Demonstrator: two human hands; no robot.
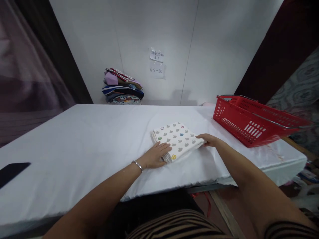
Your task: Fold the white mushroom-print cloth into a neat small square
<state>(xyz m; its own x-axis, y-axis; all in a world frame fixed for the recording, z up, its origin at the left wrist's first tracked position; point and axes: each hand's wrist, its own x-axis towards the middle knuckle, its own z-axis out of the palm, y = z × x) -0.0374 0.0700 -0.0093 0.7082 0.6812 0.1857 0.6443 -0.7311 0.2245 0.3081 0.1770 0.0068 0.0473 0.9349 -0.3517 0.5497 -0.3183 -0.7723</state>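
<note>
A folded white cloth (178,141) with grey mouse-head shapes and a few coloured ones lies on the white-covered table in front of me. My left hand (156,156), a bracelet at its wrist, rests on the cloth's near left corner; the fingers are stretched out over the top and the thumb sits at the near edge. At the right corner, my right hand (209,140) pinches the cloth between thumb and fingers. The fingertips under that corner are hidden.
A red plastic basket (239,124) with metal handles stands on the table's right side. Against the back wall is a stack of folded fabrics (123,88), left of taped paper notes (157,63). A dark flat object (12,172) lies at the left edge.
</note>
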